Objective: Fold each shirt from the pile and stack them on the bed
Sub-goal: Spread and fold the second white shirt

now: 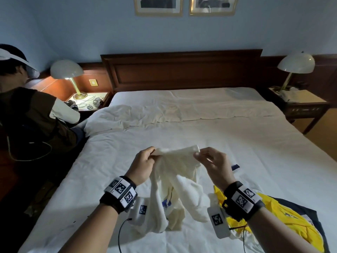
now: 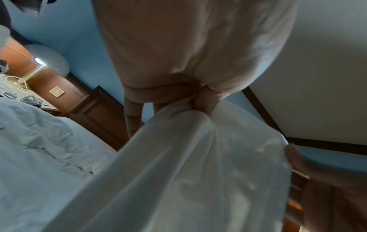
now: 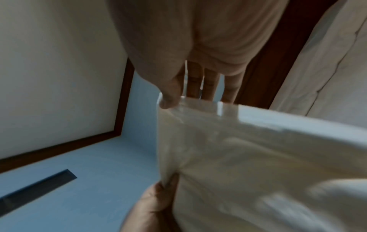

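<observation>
At centre frame, the left hand (image 1: pixel 144 164) and right hand (image 1: pixel 212 164) each pinched the cream shirt (image 1: pixel 177 181) by its top edge above the bed (image 1: pixel 237 143), likely to let it hang straight for folding.

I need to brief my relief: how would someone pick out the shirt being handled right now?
Start at the white bed; above its near end, the left hand and right hand pinch one edge of a cream shirt. It hangs lifted, unlike the yellow shirt lying at the right.
</observation>
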The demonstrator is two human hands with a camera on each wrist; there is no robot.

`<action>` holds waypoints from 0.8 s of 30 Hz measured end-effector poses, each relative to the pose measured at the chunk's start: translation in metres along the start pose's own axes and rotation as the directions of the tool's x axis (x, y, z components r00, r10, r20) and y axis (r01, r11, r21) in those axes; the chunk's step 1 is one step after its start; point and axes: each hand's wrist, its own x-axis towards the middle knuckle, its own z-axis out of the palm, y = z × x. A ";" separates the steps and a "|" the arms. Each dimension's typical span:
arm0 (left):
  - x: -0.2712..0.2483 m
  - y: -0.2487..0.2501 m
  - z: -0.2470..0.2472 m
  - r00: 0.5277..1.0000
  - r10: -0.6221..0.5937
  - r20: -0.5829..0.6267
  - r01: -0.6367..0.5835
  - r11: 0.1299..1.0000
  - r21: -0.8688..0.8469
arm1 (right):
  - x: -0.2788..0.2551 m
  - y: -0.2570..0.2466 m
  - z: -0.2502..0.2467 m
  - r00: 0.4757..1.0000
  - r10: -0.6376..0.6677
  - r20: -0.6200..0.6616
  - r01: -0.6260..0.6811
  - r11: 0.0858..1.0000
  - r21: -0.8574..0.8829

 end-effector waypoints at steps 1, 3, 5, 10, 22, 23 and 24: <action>-0.001 0.000 0.002 1.000 -0.013 0.003 0.013 1.000 -0.021 | 0.001 -0.005 0.003 1.000 0.002 0.016 -0.004 0.998 0.070; -0.002 0.001 0.006 0.999 -0.046 -0.007 0.045 0.996 -0.079 | 0.003 -0.012 0.008 0.999 0.037 0.037 -0.044 0.977 0.210; -0.003 0.003 0.009 0.999 -0.042 -0.031 0.039 0.995 -0.094 | 0.005 -0.017 0.012 0.995 0.087 0.047 -0.097 0.953 0.288; -0.009 0.028 0.016 0.985 0.112 -0.135 -0.109 0.994 0.027 | 0.005 -0.015 0.020 0.994 0.077 0.075 -0.090 0.975 0.203; 0.006 0.050 0.020 0.972 0.135 0.192 -0.110 0.985 -0.136 | 0.002 -0.011 0.025 0.986 0.026 0.164 -0.033 0.999 0.040; 0.005 0.053 0.018 0.977 0.156 0.148 -0.136 0.982 -0.134 | -0.001 -0.008 0.025 0.980 0.044 0.195 -0.044 0.999 0.000; 0.003 0.057 0.016 0.978 0.172 0.118 -0.155 0.978 -0.143 | -0.005 -0.002 0.026 0.968 0.060 0.244 -0.039 0.995 -0.088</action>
